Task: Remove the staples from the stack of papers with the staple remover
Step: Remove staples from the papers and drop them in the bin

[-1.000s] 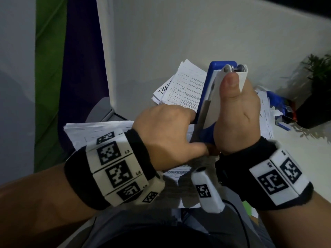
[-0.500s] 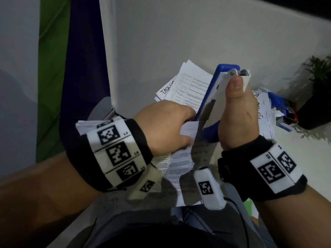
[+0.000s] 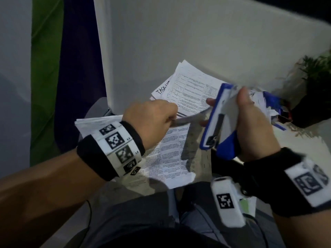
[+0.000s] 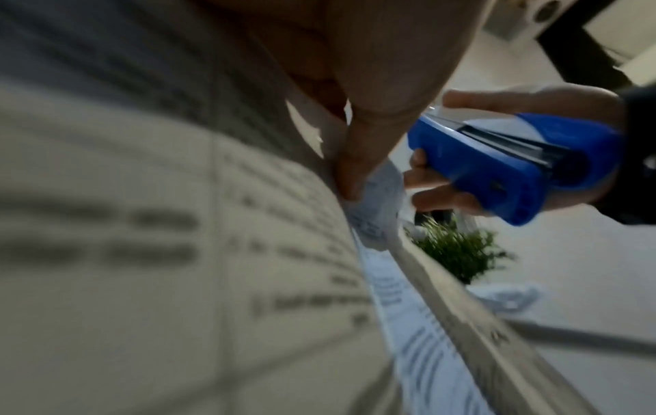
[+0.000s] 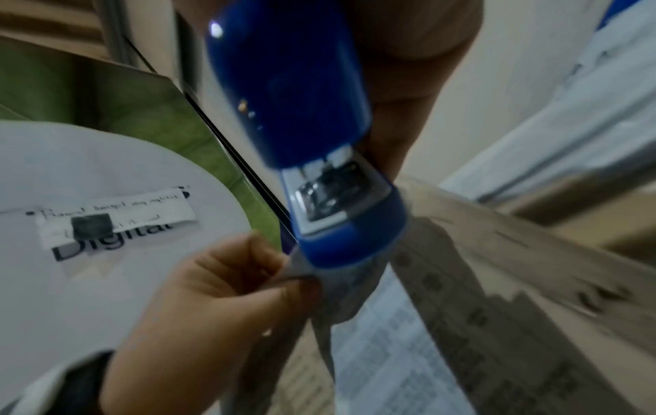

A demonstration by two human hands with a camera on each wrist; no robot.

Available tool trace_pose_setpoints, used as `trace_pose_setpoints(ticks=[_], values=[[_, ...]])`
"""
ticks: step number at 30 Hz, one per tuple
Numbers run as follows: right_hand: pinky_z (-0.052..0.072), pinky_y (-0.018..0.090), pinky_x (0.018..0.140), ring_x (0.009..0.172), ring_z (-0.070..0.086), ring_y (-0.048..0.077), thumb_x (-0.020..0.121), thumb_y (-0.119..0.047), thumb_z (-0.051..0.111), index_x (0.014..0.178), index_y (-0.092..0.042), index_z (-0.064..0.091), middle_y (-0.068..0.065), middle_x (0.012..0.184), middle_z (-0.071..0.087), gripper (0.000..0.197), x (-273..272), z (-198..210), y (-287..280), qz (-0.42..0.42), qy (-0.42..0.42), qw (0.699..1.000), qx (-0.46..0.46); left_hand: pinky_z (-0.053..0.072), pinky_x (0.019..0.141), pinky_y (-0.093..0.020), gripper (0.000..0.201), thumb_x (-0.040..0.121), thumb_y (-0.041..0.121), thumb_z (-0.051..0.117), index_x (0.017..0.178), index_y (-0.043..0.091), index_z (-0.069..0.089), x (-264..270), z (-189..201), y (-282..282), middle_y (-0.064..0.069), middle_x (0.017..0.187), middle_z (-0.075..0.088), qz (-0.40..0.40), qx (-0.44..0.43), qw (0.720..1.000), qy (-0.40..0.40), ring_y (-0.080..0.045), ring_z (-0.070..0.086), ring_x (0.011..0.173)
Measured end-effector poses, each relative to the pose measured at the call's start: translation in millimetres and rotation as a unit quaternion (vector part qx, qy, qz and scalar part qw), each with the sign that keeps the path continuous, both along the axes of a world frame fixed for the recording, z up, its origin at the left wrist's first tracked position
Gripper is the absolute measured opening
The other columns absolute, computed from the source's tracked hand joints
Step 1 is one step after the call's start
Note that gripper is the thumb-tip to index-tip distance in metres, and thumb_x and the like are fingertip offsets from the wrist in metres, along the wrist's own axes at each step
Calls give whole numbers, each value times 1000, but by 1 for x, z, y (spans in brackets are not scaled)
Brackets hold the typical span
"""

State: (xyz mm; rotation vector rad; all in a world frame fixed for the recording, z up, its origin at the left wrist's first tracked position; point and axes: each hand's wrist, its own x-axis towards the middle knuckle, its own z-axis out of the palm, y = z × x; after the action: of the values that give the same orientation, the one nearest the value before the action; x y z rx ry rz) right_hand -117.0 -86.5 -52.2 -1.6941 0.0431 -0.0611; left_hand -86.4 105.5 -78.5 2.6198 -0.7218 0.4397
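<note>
My left hand (image 3: pixel 171 120) pinches the corner of a stapled paper stack (image 3: pixel 170 154) that hangs over my lap. In the left wrist view the thumb and a finger (image 4: pixel 349 179) clamp that corner. My right hand (image 3: pixel 227 99) grips a blue-and-white staple remover (image 3: pixel 220 120), thumb on top and fingers underneath. The staple remover (image 5: pixel 294 112) points its nose at the pinched paper corner (image 5: pixel 302 271), right beside my left hand (image 5: pixel 220 289). The picture is blurred, so no staple shows. The staple remover (image 4: pixel 497 168) sits just right of the pinched corner.
A second pile of printed sheets (image 3: pixel 193 86), one marked "TASK", lies on the white table (image 3: pixel 179 42). Crumpled paper and a blue object (image 3: pixel 270 102) sit to the right, next to a potted plant (image 3: pixel 315 83). The table's near edge meets my lap.
The right hand has swung the staple remover from upright to tilted and moved it right. The left hand has shifted left with the paper corner, stretching the sheet between the two hands.
</note>
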Motion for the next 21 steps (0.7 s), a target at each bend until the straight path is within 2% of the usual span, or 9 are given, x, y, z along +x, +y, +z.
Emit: trace_pose_setpoints(ticks=[1, 2, 6, 9, 12, 15, 17, 20, 21], values=[[43, 53, 106, 121, 59, 29, 30, -98, 57, 123, -22, 60, 7, 130, 63, 120, 2, -8, -1, -4, 15, 1000, -15, 39, 47, -26, 15, 78, 14, 48, 70, 17, 60, -2, -6, -1, 0, 68, 59, -28, 4, 999, -20, -26, 57, 57], [42, 52, 107, 123, 57, 28, 31, -100, 55, 127, -20, 56, 8, 133, 60, 125, 2, -16, -3, -11, 20, 999, -33, 36, 43, -25, 16, 74, 12, 45, 65, 15, 58, -5, -11, -4, -1, 64, 56, -55, 10, 998, -38, -25, 54, 51], [47, 48, 96, 106, 63, 23, 62, -94, 42, 102, -24, 59, 3, 110, 68, 82, -9, -51, -16, -31, -15, 990, -133, 28, 51, -23, 21, 76, 13, 45, 72, 12, 66, -12, -37, -9, -4, 69, 60, -118, 54, 990, -57, -23, 54, 52], [46, 40, 95, 103, 63, 8, 72, -89, 38, 107, -31, 62, -11, 106, 69, 72, -22, -73, -24, -31, -52, 988, -140, 37, 52, -25, 34, 80, 19, 42, 90, 18, 74, -12, -45, -10, 0, 77, 65, -126, 69, 988, -63, -23, 60, 61], [45, 50, 101, 109, 63, 18, 75, -88, 37, 115, -14, 64, 1, 112, 70, 88, -23, -84, -27, -30, -77, 988, -130, 44, 50, -28, 29, 73, 17, 58, 98, 18, 73, -18, -47, -13, 0, 84, 66, -132, 77, 985, -78, -23, 60, 65], [46, 51, 100, 106, 64, 21, 75, -88, 38, 112, -6, 65, 5, 110, 71, 94, -22, -85, -28, -32, -79, 990, -112, 49, 49, -29, 46, 62, 16, 75, 107, 14, 67, -31, -60, -20, -2, 95, 64, -116, 85, 988, -60, -24, 58, 71], [46, 53, 99, 106, 64, 23, 75, -88, 38, 113, -5, 65, 7, 110, 71, 96, -22, -86, -29, -35, -81, 990, -107, 51, 47, -31, 48, 61, 10, 68, 109, 12, 61, -39, -67, -25, -4, 96, 60, -101, 64, 992, -32, -24, 55, 74], [47, 55, 97, 106, 65, 26, 74, -88, 40, 116, -3, 63, 7, 111, 71, 98, -22, -88, -30, -36, -74, 991, -103, 49, 48, -36, 36, 67, 8, 36, 98, 11, 55, -42, -71, -25, -5, 93, 52, -101, 16, 995, 6, -24, 48, 74], [47, 56, 97, 106, 65, 26, 74, -88, 41, 116, -3, 63, 7, 111, 71, 97, -22, -88, -29, -35, -72, 992, -101, 48, 49, -38, 33, 68, 8, 33, 95, 11, 53, -41, -71, -24, -6, 91, 50, -110, 7, 994, 12, -24, 47, 74]])
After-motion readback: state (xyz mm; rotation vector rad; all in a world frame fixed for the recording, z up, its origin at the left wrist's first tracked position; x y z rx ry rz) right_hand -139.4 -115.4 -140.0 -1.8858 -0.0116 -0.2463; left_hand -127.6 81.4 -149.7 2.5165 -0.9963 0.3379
